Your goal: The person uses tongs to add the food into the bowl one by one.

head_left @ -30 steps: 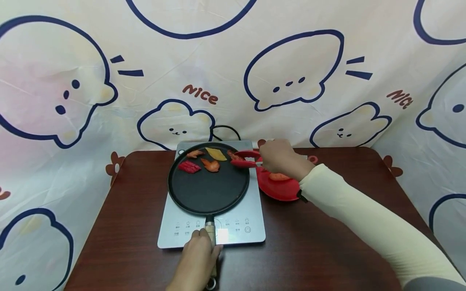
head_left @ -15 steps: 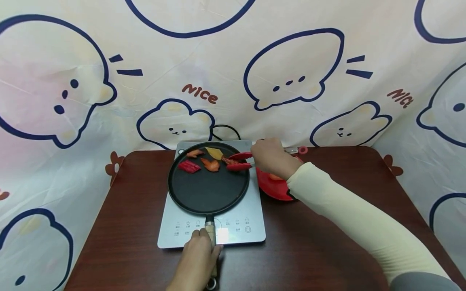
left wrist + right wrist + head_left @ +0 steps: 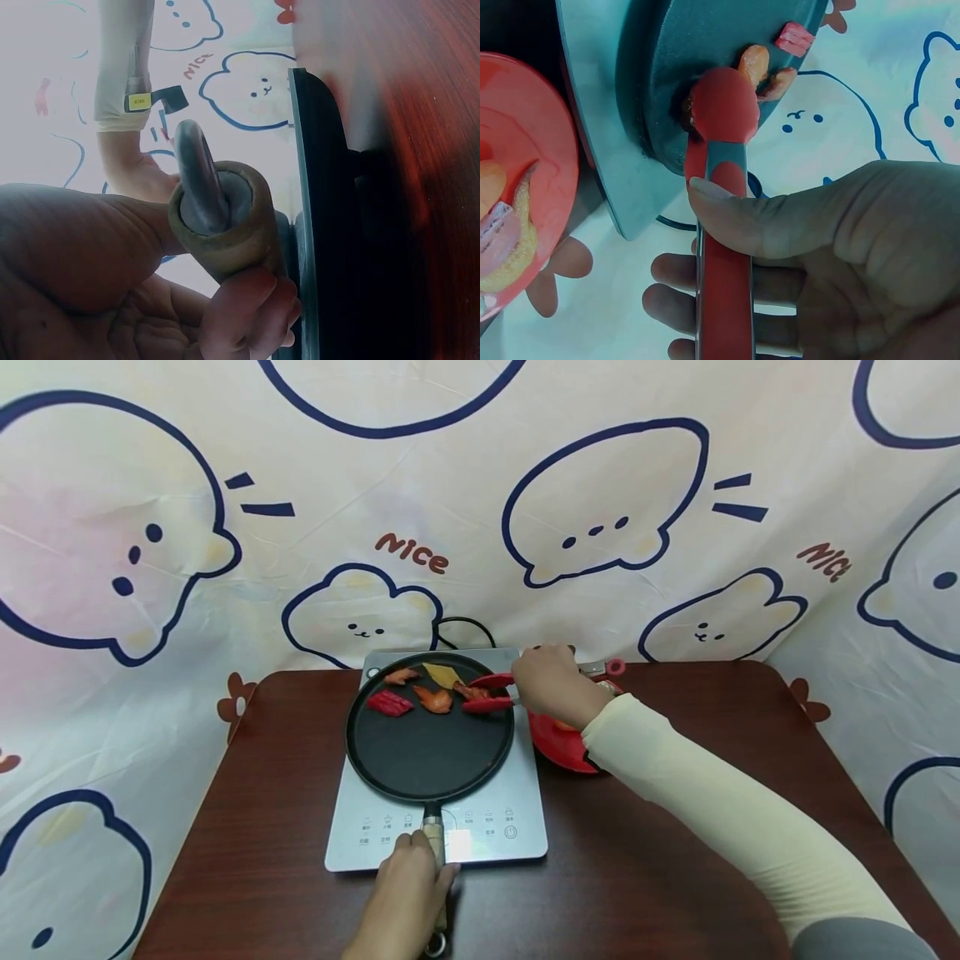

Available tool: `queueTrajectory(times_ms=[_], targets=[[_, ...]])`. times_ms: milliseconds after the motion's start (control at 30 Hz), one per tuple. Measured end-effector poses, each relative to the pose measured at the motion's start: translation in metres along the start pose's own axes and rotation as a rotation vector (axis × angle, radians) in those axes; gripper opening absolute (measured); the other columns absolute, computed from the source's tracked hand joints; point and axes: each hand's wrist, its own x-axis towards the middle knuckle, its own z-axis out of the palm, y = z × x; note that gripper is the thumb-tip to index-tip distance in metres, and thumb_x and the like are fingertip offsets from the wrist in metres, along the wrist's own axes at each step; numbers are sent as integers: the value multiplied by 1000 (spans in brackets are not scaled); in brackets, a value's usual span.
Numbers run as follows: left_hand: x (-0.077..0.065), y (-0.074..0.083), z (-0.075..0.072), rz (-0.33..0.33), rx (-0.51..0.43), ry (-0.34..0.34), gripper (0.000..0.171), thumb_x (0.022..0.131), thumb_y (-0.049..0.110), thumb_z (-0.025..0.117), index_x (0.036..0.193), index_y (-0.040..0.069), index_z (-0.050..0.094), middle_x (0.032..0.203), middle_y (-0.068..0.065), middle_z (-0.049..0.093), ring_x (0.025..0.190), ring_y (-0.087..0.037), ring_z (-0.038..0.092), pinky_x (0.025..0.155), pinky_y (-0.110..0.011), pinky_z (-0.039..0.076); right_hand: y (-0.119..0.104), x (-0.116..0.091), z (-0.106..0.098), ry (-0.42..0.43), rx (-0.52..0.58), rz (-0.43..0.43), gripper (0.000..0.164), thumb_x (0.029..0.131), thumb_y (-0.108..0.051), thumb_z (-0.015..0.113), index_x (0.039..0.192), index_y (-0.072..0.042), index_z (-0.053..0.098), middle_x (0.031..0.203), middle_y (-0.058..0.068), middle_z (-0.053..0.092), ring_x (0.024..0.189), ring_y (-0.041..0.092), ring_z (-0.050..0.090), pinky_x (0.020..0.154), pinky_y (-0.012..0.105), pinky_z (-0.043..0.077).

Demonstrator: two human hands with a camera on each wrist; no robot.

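My left hand (image 3: 405, 885) grips the wooden handle (image 3: 240, 247) of a round black frying pan (image 3: 427, 760). In my right hand (image 3: 551, 681) I hold red-tipped tongs (image 3: 724, 105), thumb on one arm and fingers on the other side. Their tips lie over the pan's upper right part, on either side of a reddish-brown food piece (image 3: 469, 692); whether they squeeze it I cannot tell. Near it lie a yellow leaf-shaped piece (image 3: 444, 676), an orange wing-like piece (image 3: 433, 700), a smaller orange piece (image 3: 402, 677) and a red ridged piece (image 3: 391, 703).
Beneath the pan is a silver induction cooktop (image 3: 352, 852) with touch controls along its front. A red plate (image 3: 558, 747) with more food stands to its right, partly under my right arm. A patterned cloth (image 3: 585, 610) hangs behind the brown table (image 3: 247, 827).
My right hand has moved left, bringing the tongs and the reddish-brown piece from the pan's right edge further inward, close to the other pieces. My left hand and the pan stay put.
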Motion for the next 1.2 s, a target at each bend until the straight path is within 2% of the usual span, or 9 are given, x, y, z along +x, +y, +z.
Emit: queueTrajectory(times_ms=[200, 433, 600, 767, 900, 1000, 1100, 1200], targets=[[0, 0, 1, 9, 3, 12, 44, 76, 20, 79, 95, -14, 60, 76, -12, 53, 64, -22, 58, 58, -37, 53, 0, 1, 3, 13, -3, -5, 30, 88, -25, 65, 114, -11, 70, 94, 7, 64, 80, 22, 58, 73, 40, 50], [1, 1, 1, -15, 10, -3, 45, 76, 20, 79, 96, -14, 60, 76, -13, 53, 65, -23, 59, 59, -37, 54, 5, -4, 4, 35, 100, -13, 28, 84, -22, 69, 110, -11, 71, 88, 5, 65, 79, 22, 58, 73, 40, 50], [1, 0, 1, -11, 11, -5, 44, 76, 20, 79, 95, -14, 59, 75, -11, 52, 64, -22, 57, 59, -37, 53, 17, -9, 4, 47, 192, -8, 25, 82, -20, 71, 105, -11, 71, 86, 4, 66, 77, 22, 58, 65, 33, 51], [1, 0, 0, -13, 13, -2, 44, 76, 20, 79, 95, -14, 59, 75, -11, 52, 64, -21, 57, 59, -37, 53, 36, -16, 8, 66, 217, 12, 29, 78, -21, 75, 104, -9, 70, 87, 6, 65, 78, 23, 58, 66, 36, 50], [2, 0, -1, -25, 2, -19, 45, 76, 20, 79, 96, -14, 59, 76, -11, 52, 64, -21, 57, 59, -36, 53, 54, -25, 23, 103, 230, 22, 37, 76, -19, 77, 110, -7, 69, 94, 10, 67, 81, 24, 58, 68, 38, 54], [2, 1, 0, -30, 0, -23, 45, 77, 21, 79, 97, -14, 59, 76, -11, 52, 65, -21, 58, 59, -37, 53, 68, -32, 39, 103, 216, 35, 45, 74, -20, 80, 114, -6, 67, 98, 11, 68, 80, 24, 59, 63, 37, 55], [1, 1, 0, -22, 3, -18, 45, 77, 21, 79, 97, -14, 59, 76, -11, 52, 65, -22, 58, 59, -37, 53, 83, -39, 56, 100, 183, 40, 43, 76, -17, 78, 115, -6, 66, 96, 11, 68, 78, 24, 59, 60, 40, 54], [1, 1, 0, -14, -3, -3, 46, 76, 20, 79, 98, -15, 59, 76, -11, 52, 65, -22, 58, 59, -37, 53, 96, -46, 70, 123, 177, 36, 46, 77, -15, 76, 120, -4, 65, 101, 13, 68, 80, 26, 59, 63, 45, 53]])
